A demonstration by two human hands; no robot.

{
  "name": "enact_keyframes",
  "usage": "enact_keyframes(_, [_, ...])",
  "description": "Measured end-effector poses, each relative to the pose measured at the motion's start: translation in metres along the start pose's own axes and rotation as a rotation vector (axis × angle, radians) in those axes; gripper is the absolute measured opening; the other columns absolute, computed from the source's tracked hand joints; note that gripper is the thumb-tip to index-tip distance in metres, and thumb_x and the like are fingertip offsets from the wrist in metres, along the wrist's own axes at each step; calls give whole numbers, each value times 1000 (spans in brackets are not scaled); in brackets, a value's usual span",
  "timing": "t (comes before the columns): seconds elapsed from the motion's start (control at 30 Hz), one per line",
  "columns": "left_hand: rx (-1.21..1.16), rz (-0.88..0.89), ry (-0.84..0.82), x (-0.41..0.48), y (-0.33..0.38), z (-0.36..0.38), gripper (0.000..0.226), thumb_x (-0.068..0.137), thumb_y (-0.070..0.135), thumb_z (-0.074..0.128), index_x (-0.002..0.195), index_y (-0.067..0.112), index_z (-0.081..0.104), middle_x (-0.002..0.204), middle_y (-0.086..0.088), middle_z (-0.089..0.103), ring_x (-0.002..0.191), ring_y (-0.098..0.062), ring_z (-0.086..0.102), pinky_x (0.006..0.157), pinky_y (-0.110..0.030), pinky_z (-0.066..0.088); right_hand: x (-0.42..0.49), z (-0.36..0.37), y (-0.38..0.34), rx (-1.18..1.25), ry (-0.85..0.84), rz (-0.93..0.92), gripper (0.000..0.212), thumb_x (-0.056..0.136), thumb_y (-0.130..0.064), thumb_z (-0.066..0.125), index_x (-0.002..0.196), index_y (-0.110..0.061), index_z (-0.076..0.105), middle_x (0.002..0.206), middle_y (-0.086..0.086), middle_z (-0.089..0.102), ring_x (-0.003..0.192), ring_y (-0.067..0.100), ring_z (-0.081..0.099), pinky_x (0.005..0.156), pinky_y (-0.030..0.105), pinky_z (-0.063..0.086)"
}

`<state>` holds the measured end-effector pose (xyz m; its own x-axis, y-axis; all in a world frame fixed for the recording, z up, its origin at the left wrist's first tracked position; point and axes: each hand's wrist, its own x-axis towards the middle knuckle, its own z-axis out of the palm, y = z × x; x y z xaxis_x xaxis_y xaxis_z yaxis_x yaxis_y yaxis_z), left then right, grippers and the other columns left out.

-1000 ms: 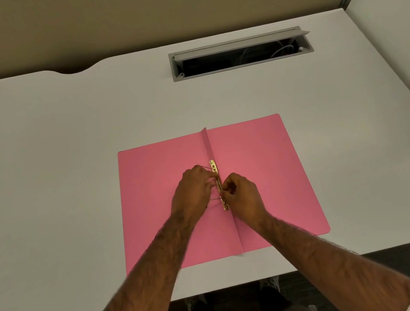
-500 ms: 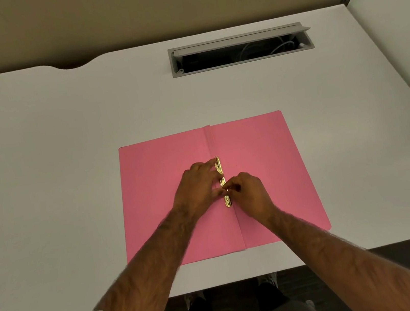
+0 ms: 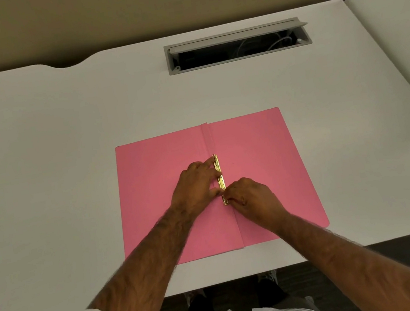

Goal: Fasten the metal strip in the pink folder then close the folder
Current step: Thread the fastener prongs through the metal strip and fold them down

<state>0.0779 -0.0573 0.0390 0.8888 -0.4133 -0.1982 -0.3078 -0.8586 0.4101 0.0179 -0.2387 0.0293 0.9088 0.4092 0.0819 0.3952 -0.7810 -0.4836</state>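
Folder (image 3: 258, 163) lies open on the surface (image 3: 63, 151); left hand (image 3: 195, 186) presses flat and right hand (image 3: 252, 199) pinches the strip (image 3: 220, 179). No writing shows.

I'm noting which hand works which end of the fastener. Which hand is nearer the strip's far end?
Left. The left hand lies along the metal strip, fingertips by its far end; the right hand pinches its near end.

1. I see bare desk (image 3: 63, 151) left, right and behind the open folder (image 3: 256, 147).
2. A cable slot (image 3: 237, 45) gapes near the desk's far edge.
3. Both hands (image 3: 197, 183) (image 3: 253, 198) crowd the folder's middle fold.
4. Partition walls (image 3: 399, 30) hem the side edges.
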Motion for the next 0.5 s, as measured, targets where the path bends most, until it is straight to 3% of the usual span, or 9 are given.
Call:
enact_keyframes(0.17, [6, -6, -9, 0, 1, -1, 53, 80, 39, 79, 130, 25, 66, 158, 4, 43, 133, -26, 47, 106, -43, 43, -2, -3, 5, -121, -41, -131, 8, 88, -13, 69, 94, -11, 74, 91, 5, 75, 83, 24, 65, 57, 40, 57])
enact_keyframes(0.3, [-2, -17, -17, 0, 2, -3, 54, 80, 39, 79, 130, 25, 66, 159, 4, 42, 133, -25, 46, 106, -43, 42, -5, 1, 3, -160, -52, -162, 10, 89, -13, 67, 95, -9, 74, 91, 6, 74, 84, 24, 64, 58, 40, 57])
enact_keyframes(0.5, [-13, -17, -10, 0, 4, -5, 53, 79, 38, 80, 129, 22, 67, 158, 4, 44, 130, -26, 48, 104, -43, 44, -11, 14, -13, 51, 144, 77, 6, 84, -9, 74, 89, -9, 78, 85, 6, 76, 79, 23, 65, 70, 33, 53])
